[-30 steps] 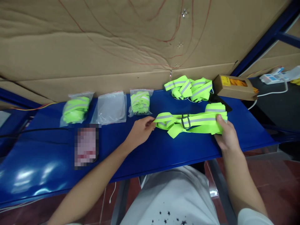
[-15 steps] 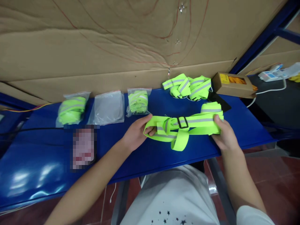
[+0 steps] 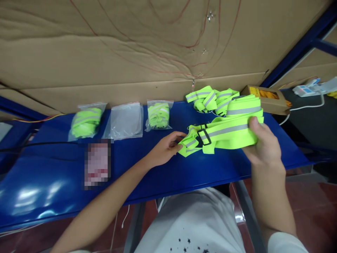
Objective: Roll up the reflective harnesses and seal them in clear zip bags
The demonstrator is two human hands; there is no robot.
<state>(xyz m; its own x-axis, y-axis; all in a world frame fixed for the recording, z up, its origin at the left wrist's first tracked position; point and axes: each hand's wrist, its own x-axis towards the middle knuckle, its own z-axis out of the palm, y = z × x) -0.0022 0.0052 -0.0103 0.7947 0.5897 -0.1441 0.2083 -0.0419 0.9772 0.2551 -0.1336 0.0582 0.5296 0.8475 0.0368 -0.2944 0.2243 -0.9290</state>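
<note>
Between my hands, above the blue table (image 3: pixel 168 175), is a neon-yellow reflective strap (image 3: pixel 229 131) with a grey stripe and black buckles. My right hand (image 3: pixel 264 142) is closed around its thick, folded right end, thumb on the front. With thumb and fingers pinched, my left hand (image 3: pixel 165 149) holds the narrower left end, close to a black slide buckle (image 3: pixel 204 137). The palm side of my right fingers is hidden behind the folds. Behind the held strap lie more bundled reflective straps (image 3: pixel 201 98), partly covered by it.
Along the back stand a bagged strap (image 3: pixel 86 121), clear plastic bags (image 3: pixel 125 121) and another bagged strap (image 3: pixel 158 116). A pixelated item (image 3: pixel 97 163) lies at left beside a black cable. An open cardboard box (image 3: pixel 273 100) is at the back right, against the cardboard wall (image 3: pixel 131 52).
My right hand has raised the folded end up and to the right. My left hand has shifted its grip on the left end, and the loop that hung down there is drawn in.
</note>
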